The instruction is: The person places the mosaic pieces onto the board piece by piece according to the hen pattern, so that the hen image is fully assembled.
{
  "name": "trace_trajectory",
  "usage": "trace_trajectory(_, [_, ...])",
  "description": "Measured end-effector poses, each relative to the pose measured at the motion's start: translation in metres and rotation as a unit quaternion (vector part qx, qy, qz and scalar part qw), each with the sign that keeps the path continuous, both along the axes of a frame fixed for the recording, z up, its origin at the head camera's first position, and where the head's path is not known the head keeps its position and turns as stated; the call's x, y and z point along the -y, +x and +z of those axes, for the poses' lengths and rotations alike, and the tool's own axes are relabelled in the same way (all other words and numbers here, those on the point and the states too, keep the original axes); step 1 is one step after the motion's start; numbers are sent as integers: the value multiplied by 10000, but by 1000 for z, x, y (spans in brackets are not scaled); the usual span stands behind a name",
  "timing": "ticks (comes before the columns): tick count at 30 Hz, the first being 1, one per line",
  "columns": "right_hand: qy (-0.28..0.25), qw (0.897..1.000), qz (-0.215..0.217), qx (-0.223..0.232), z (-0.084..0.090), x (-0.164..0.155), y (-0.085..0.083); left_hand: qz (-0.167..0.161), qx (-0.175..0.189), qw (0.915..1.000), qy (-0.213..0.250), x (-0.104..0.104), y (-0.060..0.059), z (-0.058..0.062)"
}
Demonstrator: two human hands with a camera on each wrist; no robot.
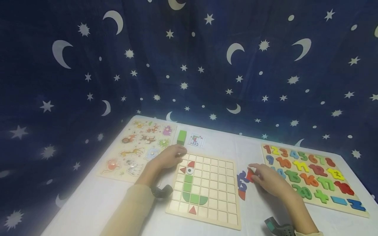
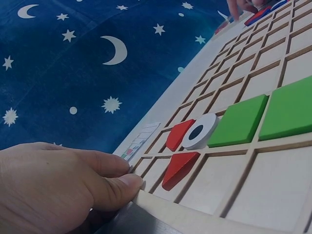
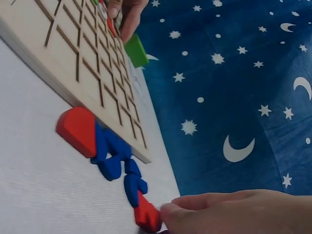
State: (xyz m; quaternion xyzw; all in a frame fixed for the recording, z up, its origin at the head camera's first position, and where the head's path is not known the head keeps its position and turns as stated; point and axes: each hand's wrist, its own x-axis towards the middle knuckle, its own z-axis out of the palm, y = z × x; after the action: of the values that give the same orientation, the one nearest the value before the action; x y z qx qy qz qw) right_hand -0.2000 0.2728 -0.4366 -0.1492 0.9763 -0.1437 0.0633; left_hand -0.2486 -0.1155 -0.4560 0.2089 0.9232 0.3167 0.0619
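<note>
A white table (image 1: 88, 209) carries a big wooden grid board (image 1: 218, 196) in the middle. The left hand (image 1: 169, 156) rests on the board's far left corner, fingers bent over the edge, holding nothing. The right hand (image 1: 267, 178) sits by the board's right edge, its fingertips pinching a small red piece (image 3: 146, 214) beside some blue pieces (image 3: 117, 158).

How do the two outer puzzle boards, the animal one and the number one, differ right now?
The animal board lies at the table's far left beside the left hand; the number board lies at the right beside the right hand. The animal board shows pale picture pieces; the number board holds bold coloured numerals. Both lie flat and look full.
</note>
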Motion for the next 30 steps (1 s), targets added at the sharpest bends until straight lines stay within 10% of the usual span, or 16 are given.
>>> trace_trajectory(30, [472,9966,-485,-470,-8,2,-1,-22,82,10000,35,0,1,3])
